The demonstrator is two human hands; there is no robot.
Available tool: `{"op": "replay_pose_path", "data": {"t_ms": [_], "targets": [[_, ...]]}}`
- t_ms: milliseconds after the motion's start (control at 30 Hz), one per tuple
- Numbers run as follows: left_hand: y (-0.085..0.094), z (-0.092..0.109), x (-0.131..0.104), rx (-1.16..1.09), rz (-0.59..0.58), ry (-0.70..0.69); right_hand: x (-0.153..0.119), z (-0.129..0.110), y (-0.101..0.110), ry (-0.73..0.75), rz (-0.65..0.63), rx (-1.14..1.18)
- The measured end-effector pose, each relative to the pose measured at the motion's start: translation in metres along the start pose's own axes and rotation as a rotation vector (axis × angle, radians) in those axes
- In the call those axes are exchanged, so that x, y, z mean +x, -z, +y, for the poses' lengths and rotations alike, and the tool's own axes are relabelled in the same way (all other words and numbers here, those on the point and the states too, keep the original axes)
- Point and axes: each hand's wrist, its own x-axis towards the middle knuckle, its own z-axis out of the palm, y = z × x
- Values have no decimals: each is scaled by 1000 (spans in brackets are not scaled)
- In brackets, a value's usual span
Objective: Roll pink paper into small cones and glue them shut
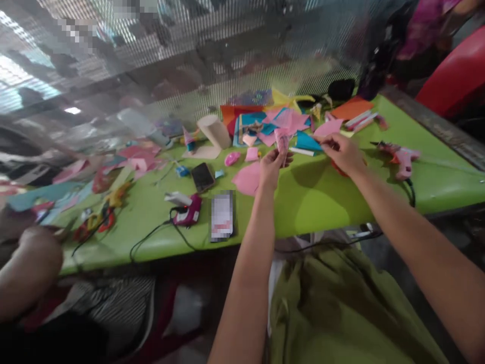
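Note:
My left hand (275, 164) is closed round a small pink paper cone (282, 140), wide end up, over the green table (314, 212). To its right, my right hand (337, 149) has its fingers pinched together beside a blue paper piece (307, 141); whether it grips that paper or something smaller I cannot make out. A pink round sheet (247, 179) lies left of my left wrist. Under my right hand an orange-red object is partly hidden. Pink, blue and orange papers (288, 120) lie piled behind my hands.
A pink glue gun (403, 159) lies at the right, a purple one (189, 211) at the left, both with cables. Two phones (222, 216) (202, 177), a cardboard tube (214, 130) and orange-handled scissors (108, 220) are on the table. Another person's arm (32, 263) rests far left.

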Motion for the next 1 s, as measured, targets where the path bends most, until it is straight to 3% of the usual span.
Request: {"op": "replay_pose_path", "data": {"t_ms": [133,300,467,800,867,1000], "targets": [[1,-3,-11,43,-8,8,-14,0,5,70,129,-161],[6,2,-38,18,13,44,-24,0,9,69,183,-242],[14,3,-51,-2,30,49,-21,2,8,75,200,-336],[12,6,-54,8,85,69,-23,-5,8,58,220,-207],[10,8,-56,11,95,60,-26,-12,10,31,159,-110],[11,6,-54,15,102,45,-27,-20,12,74,114,-144]]}}
